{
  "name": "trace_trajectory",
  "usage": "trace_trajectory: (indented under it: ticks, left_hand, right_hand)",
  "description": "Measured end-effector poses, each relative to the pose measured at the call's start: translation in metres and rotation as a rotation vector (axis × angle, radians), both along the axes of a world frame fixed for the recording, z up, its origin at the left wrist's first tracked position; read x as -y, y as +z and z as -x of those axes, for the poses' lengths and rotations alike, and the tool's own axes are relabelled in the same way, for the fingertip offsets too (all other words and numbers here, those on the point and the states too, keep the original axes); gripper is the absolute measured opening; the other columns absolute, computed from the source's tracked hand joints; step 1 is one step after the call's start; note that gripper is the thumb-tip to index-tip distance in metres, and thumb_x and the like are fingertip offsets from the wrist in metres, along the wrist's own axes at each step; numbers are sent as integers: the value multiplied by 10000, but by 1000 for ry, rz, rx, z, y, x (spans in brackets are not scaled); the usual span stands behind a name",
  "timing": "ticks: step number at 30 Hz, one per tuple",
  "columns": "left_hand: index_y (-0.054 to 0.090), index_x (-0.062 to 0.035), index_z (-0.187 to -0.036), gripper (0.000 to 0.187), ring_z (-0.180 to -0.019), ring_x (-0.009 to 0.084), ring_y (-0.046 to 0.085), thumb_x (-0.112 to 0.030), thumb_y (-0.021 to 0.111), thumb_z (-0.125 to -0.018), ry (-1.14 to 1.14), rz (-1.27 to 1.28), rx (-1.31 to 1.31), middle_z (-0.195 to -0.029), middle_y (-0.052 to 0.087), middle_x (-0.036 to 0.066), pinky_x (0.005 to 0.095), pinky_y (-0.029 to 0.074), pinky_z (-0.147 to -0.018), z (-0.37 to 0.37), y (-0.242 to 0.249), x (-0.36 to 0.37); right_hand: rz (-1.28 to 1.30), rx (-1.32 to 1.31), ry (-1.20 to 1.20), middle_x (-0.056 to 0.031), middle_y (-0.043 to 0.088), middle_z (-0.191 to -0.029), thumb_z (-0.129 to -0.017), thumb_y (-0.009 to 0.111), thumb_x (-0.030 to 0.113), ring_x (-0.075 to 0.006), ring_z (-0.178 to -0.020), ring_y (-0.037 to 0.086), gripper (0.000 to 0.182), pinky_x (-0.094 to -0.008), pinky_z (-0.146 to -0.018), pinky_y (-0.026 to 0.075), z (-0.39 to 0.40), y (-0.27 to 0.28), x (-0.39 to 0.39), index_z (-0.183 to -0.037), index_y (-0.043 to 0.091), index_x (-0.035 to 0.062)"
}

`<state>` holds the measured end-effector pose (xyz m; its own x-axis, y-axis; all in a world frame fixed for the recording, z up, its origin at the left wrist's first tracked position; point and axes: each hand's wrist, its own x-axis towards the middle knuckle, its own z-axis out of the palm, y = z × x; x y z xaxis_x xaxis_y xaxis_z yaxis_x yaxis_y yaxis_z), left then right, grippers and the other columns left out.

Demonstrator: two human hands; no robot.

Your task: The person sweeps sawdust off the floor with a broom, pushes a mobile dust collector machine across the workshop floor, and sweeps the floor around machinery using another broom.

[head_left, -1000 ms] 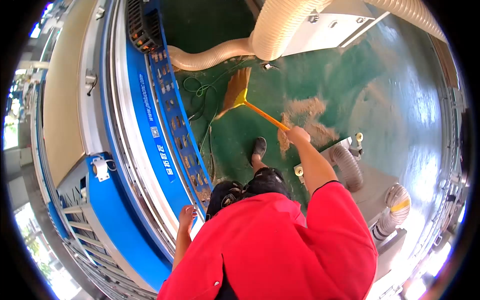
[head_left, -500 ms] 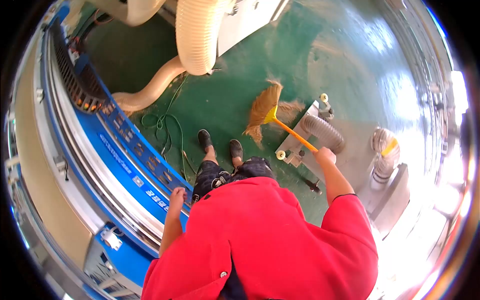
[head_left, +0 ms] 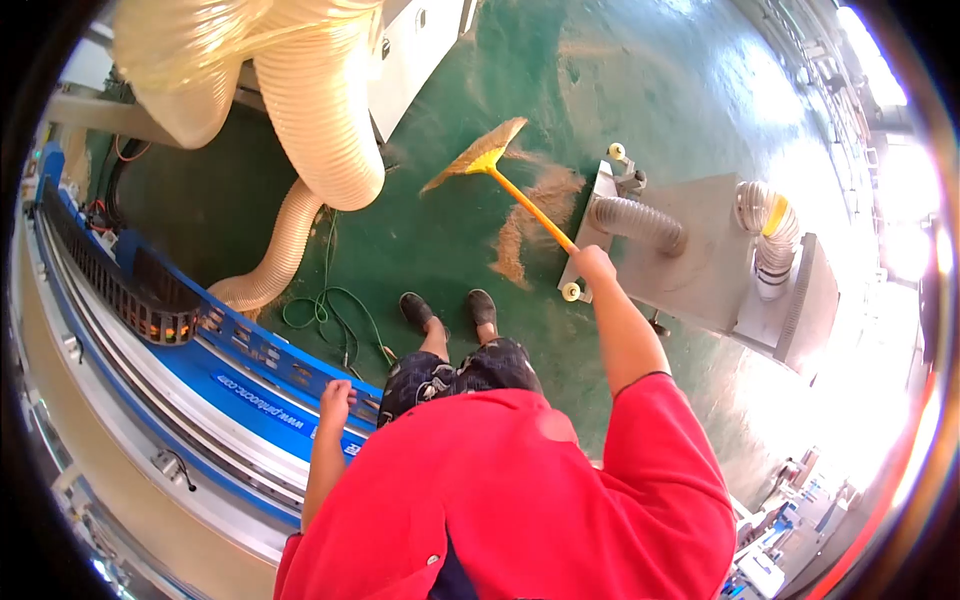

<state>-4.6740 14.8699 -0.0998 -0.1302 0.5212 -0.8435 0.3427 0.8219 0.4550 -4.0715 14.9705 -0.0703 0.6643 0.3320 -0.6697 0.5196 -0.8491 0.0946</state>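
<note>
Because the right hand [head_left: 594, 264] alone grips the broom [head_left: 500, 170] at the top of its handle, fingers wrapped tight around the orange stick, the long lever could twist in the grip and let the head skid over the sawdust [head_left: 527, 222] instead of gathering it. The head sits on the floor [head_left: 440, 240] well ahead of those fingers, out past the pile, its straw-coloured bristles fanned into a flat wedge with a yellow collar where the thin, straight handle joins. The sawdust is fine, tan and loose, lying in a ragged streak between the head and the fingers; a hard stroke would likely scatter it across the glossy green floor, which looks smooth and perhaps slick under the shoes [head_left: 450, 308]. Just beside the fingers stands a grey metal cart [head_left: 700, 250] on small pale wheels, carrying a ribbed grey hose [head_left: 635, 222]; the handle could knock against its edge. A thin green cable [head_left: 330, 310] coils on the floor nearer the left hand [head_left: 336, 397] and could snag the bristles or a foot. The left hand rests with fingers loosely spread on the rail of the blue machine [head_left: 200, 370], holding nothing. Overhead hang wide, cream, ribbed ducts [head_left: 320, 110].
</note>
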Motion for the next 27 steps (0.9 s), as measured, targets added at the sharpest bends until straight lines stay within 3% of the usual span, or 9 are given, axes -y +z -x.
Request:
trace_trajectory:
  ticks: [5, 8, 10, 14, 19, 23, 27]
  left_hand:
    - [605, -68, -1043, 253, -712, 118, 595, -304, 560, -963, -37, 9, -42, -872, 658, 41, 277, 461, -625, 28, 8, -9]
    - [604, -73, -1037, 247, -704, 119, 597, -303, 562, -959, -42, 71, -34, -876, 663, 45, 284, 469, -610, 43, -11, -5]
    - [605, -74, -1038, 247, -701, 121, 599, -303, 563, -956, -24, 120, -23, -879, 665, 46, 287, 469, -598, 47, -30, -1]
    - [621, -78, -1041, 244, -687, 121, 607, -298, 572, -947, -63, 127, 18, -885, 674, 48, 280, 458, -577, 38, -54, -1]
    - [624, -94, -1034, 235, -685, 112, 602, -304, 572, -944, -144, 115, 107, -866, 672, 30, 271, 448, -577, 19, -68, -19]
    - [623, -106, -1032, 224, -681, 105, 594, -305, 568, -945, -174, 111, 123, -862, 663, 23, 268, 443, -580, 3, -68, -42]
    - [620, -102, -1052, 232, -683, 102, 592, -303, 568, -948, -120, 78, 114, -892, 662, 22, 271, 449, -595, -10, -41, -61]
  right_hand:
    - [75, -84, -193, -190, 659, -1191, -908, 537, 603, -340, -1129, 620, 644, -441, -905, 486, -9, -29, 17, -1150, 667, 20]
    - [4, -41, -72, -213, 669, -1149, -901, 547, 604, -352, -1095, 634, 667, -450, -888, 486, -38, -83, 100, -1135, 662, -11]
    - [118, -14, -237, -203, 674, -1149, -909, 525, 550, -360, -1093, 633, 600, -427, -904, 503, -31, -54, 131, -1116, 677, 7]
    - [209, 125, -171, -194, 692, -1094, -877, 555, 604, -343, -1034, 664, 607, -441, -870, 520, -4, 28, 169, -1097, 701, 57]
    - [216, 189, 95, -157, 713, -997, -871, 548, 627, -348, -955, 677, 569, -453, -822, 525, 12, 91, 203, -1009, 720, 102]
    - [246, 188, 365, -118, 719, -930, -893, 551, 584, -320, -908, 687, 491, -437, -776, 525, 14, 110, 188, -969, 704, 124]
    - [289, 169, 546, -77, 728, -935, -882, 586, 563, -269, -913, 701, 448, -392, -768, 533, 5, 84, 166, -997, 701, 145]
